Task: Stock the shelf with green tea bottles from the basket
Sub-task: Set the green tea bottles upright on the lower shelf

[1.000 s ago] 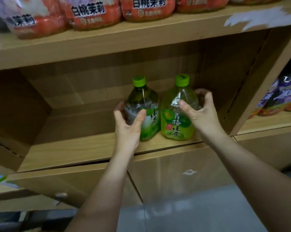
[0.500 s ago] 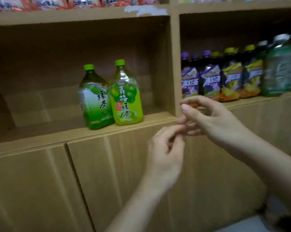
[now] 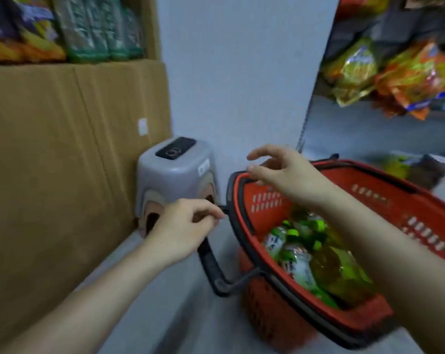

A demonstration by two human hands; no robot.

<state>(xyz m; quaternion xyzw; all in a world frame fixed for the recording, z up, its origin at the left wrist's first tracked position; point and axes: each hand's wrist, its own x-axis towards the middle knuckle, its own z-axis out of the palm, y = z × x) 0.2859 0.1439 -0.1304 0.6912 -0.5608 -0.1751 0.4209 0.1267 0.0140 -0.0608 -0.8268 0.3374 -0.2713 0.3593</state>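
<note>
Basket: a red basket (image 3: 390, 200) stands on the pale floor (image 3: 165, 297), its black handle (image 3: 211, 264) folded down on the side nearest the cabinet.
Stock on hand: green tea bottles (image 3: 300, 259) with green caps lie jumbled on their sides in the bottom of the basket. There are several, but the blur prevents an exact count.
Right hand (image 3: 285, 172): it hovers above the far rim of the basket. The grip is wide, with fingers spread, and it holds nothing.
Left hand (image 3: 188, 226): it is over the folded handle near its hinge, with fingers curled in. I cannot tell from here whether the grip holds the handle or merely sits above it.
Surroundings: a grey plastic stool (image 3: 175, 172) sits just beside the basket against a brown cabinet side (image 3: 63, 162). Other drinks (image 3: 96, 29) are shelved above. Snack bags (image 3: 395, 72) fill the rack on the right.
Shelf being stocked: it is out of sight, so the number of bottles already placed is unknown.
Progress: no bottle is in either hand. Judging by the pile left in the basket, plenty of the job remains.
Step in hand: most likely reaching in for the next bottle or pair.
</note>
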